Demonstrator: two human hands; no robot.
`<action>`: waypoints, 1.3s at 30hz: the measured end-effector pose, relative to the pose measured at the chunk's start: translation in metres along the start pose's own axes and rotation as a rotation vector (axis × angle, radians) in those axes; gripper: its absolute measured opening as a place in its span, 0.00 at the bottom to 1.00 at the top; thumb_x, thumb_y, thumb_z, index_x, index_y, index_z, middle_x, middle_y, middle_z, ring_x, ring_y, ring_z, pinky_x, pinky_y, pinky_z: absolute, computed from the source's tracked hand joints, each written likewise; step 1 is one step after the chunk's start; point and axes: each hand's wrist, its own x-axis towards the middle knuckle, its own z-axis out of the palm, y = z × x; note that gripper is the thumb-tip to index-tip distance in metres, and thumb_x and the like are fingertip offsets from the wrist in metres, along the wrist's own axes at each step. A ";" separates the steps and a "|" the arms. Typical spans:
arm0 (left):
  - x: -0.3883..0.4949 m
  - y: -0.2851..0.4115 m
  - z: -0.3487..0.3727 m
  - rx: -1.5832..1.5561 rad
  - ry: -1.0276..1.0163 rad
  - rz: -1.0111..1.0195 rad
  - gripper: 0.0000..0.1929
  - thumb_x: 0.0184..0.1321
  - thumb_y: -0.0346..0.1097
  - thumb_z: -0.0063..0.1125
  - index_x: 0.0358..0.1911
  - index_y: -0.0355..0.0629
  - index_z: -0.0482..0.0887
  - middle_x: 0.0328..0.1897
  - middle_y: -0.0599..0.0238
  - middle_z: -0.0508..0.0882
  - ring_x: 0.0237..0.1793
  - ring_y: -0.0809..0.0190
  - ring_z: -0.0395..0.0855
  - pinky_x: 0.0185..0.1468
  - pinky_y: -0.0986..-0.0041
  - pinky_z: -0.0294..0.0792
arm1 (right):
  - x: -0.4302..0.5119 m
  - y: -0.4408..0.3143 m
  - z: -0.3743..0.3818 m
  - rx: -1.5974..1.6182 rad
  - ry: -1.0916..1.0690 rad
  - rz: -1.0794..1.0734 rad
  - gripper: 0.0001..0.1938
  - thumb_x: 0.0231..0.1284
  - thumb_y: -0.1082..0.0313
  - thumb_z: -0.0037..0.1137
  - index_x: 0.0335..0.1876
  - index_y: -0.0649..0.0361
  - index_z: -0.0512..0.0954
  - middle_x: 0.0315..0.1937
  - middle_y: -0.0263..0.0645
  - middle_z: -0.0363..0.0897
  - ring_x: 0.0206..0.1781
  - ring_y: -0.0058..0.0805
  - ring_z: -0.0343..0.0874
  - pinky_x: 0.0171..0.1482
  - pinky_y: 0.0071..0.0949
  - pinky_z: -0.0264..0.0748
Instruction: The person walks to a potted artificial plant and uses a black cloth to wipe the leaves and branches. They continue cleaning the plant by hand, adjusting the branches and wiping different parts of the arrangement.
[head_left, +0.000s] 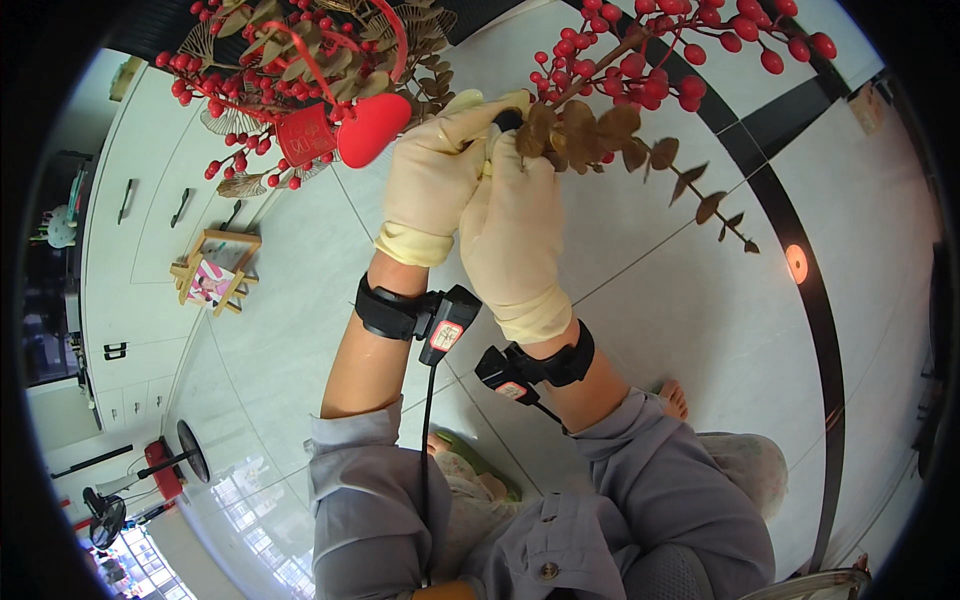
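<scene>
My left hand (439, 169) and my right hand (517, 217), both in pale rubber gloves, meet at the upper middle. Their fingers close together around a small pale item with a dark end (508, 120), mostly hidden by the gloves. Just right of my right hand's fingers is a sprig of brown eucalyptus-like leaves (581, 131), below a branch of red berries (645, 79). To the left of my left hand are more berry stems with brown leaves (262, 82), a red heart-shaped ornament (373, 129) and a red tag (306, 136). Whether either hand grips a stem is unclear.
White drawers with black handles (161, 187) stand at the left. A small easel with a picture (214, 283) is on the floor beside them. A pedestal fan (109, 506) is at the lower left. Dark strips (806, 337) cross the tiled floor (645, 322). A glass-like rim (814, 585) shows at the lower right.
</scene>
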 end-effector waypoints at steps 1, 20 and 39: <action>0.001 -0.001 0.002 0.008 0.001 0.028 0.16 0.57 0.19 0.51 0.46 0.41 0.86 0.41 0.62 0.88 0.39 0.68 0.76 0.52 0.78 0.69 | -0.002 0.002 0.000 0.000 0.010 0.009 0.20 0.57 0.73 0.47 0.56 0.69 0.71 0.39 0.50 0.71 0.41 0.47 0.72 0.45 0.39 0.70; 0.002 -0.001 -0.009 -0.137 -0.047 -0.072 0.18 0.58 0.20 0.50 0.51 0.39 0.83 0.37 0.72 0.84 0.29 0.76 0.69 0.35 0.84 0.65 | -0.005 0.012 0.006 0.214 0.163 -0.003 0.14 0.59 0.75 0.46 0.49 0.67 0.75 0.39 0.51 0.75 0.43 0.48 0.73 0.47 0.38 0.71; 0.003 0.015 -0.023 0.204 -0.199 -0.063 0.18 0.54 0.18 0.50 0.47 0.41 0.86 0.40 0.65 0.87 0.39 0.73 0.81 0.46 0.81 0.73 | 0.003 0.033 -0.002 0.993 -0.208 0.049 0.14 0.70 0.74 0.35 0.58 0.59 0.64 0.49 0.31 0.69 0.49 0.18 0.70 0.49 0.12 0.70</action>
